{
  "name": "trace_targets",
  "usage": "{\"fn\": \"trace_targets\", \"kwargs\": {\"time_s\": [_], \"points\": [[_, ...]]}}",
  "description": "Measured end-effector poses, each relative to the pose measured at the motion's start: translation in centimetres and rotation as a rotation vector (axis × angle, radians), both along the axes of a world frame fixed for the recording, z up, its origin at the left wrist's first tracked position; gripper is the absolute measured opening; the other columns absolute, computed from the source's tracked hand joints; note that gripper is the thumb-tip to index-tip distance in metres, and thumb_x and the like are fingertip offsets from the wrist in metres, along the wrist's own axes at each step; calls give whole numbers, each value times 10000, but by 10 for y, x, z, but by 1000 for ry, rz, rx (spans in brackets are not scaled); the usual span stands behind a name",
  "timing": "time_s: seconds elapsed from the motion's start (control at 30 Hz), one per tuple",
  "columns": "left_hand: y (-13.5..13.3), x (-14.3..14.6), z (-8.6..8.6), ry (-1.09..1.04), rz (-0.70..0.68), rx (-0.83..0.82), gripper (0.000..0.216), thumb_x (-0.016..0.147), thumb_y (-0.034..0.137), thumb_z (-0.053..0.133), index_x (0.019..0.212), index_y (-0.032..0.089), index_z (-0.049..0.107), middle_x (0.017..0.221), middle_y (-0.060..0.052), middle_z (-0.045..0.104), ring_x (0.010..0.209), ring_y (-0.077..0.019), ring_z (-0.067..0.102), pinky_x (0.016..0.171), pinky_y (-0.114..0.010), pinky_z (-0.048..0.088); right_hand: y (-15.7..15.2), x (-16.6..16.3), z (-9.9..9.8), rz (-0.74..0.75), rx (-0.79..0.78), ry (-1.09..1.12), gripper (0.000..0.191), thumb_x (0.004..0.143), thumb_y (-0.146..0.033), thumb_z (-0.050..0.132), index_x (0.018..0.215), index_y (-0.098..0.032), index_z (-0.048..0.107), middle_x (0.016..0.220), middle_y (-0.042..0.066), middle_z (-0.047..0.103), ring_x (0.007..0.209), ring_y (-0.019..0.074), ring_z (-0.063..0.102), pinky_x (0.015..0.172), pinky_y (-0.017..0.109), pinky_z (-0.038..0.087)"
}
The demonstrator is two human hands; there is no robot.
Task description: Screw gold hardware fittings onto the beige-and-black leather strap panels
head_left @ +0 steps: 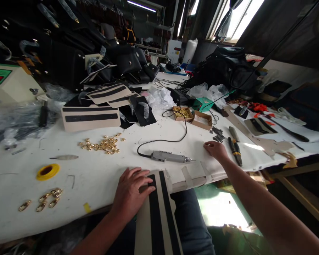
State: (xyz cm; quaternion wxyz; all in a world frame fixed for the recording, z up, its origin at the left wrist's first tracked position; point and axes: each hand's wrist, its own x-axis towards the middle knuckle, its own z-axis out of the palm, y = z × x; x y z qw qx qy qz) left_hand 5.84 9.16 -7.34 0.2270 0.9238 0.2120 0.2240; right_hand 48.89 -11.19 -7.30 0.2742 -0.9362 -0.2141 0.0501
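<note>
My left hand (pixel 134 193) lies with fingers spread on a beige panel with black strips (pixel 156 212), which rests across my lap against the table edge. My right hand (pixel 215 149) is low over the white table, fingers bent and pressed together; what they hold, if anything, is too small to make out. Between the hands lies a grey electric screwdriver (pixel 170 156), its cable trailing back. To the right of my right hand are black-and-yellow pliers (pixel 235 151) and a grey-handled tool (pixel 233 134). Small dark flat pieces (pixel 217 134) lie just beyond it.
Gold clasps (pixel 106 144) lie in a pile, with more gold clips (pixel 50 199) near a yellow tape roll (pixel 48 171). Finished-looking beige panels (pixel 91 118) are stacked behind. Cardboard boxes (pixel 202 119) stand by a green box (pixel 202 104). Black bags crowd the back; a person (pixel 129 34) is far off.
</note>
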Motion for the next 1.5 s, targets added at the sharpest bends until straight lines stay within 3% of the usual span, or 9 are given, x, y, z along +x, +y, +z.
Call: {"fn": "trace_targets", "kwargs": {"time_s": [0.17,0.5,0.7,0.87,0.93,1.0,1.1,1.23,1.5], "points": [[-1,1,5,13,2,-23,151,822,316,866,967,336,829,1273,1,790,1293,-336,638,1206,-631,421,-1,11,2,25,-57,19,367,788,-463,672,974,-202,852,677,53,741,609,218,639,622,328,459],[-10,2,14,14,35,-124,181,790,290,904,949,314,819,1260,13,794,1311,-310,614,1241,-582,386,5,-3,14,-12,-226,-147,321,910,-394,640,1030,-192,858,1007,174,793,782,264,621,707,385,375],[-12,2,10,7,38,-155,189,789,354,922,946,324,821,1263,19,793,1320,-300,607,1254,-589,330,9,-14,30,-78,-183,-139,297,916,-311,695,1047,-92,846,964,268,769,768,268,614,731,443,374],[-14,2,11,0,27,-153,183,804,366,914,951,310,822,1259,21,795,1316,-279,611,1264,-572,326,17,-91,57,-22,33,-33,315,969,-415,640,1125,-184,785,793,113,732,680,199,654,656,341,471],[-14,2,12,6,18,-149,181,810,374,909,955,308,823,1254,18,797,1312,-274,613,1257,-560,341,25,-147,62,239,242,184,282,917,-464,713,1012,-205,771,762,64,698,667,194,629,654,330,496],[-13,2,13,15,17,-141,188,813,384,906,963,306,823,1257,15,796,1312,-277,610,1252,-559,347,36,-202,60,545,270,430,312,914,-526,713,970,-221,747,823,47,699,703,197,627,650,322,512],[-13,1,11,23,14,-132,186,828,384,891,980,303,820,1264,16,792,1317,-286,604,1254,-566,338,54,-255,45,717,259,425,275,968,-492,661,887,-236,722,864,34,693,802,203,634,751,328,522],[-13,0,7,17,0,-136,220,822,399,893,1009,317,811,1280,10,783,1331,-290,590,1277,-579,289,66,-269,31,763,203,299,238,988,-442,629,892,-252,733,895,42,695,882,226,644,822,349,513],[-13,-1,2,-6,-9,-136,296,813,423,901,1056,302,784,1299,12,776,1346,-294,584,1289,-590,251,67,-274,36,737,127,253,183,975,-377,642,880,-249,733,883,24,683,847,212,647,799,340,492]]}}
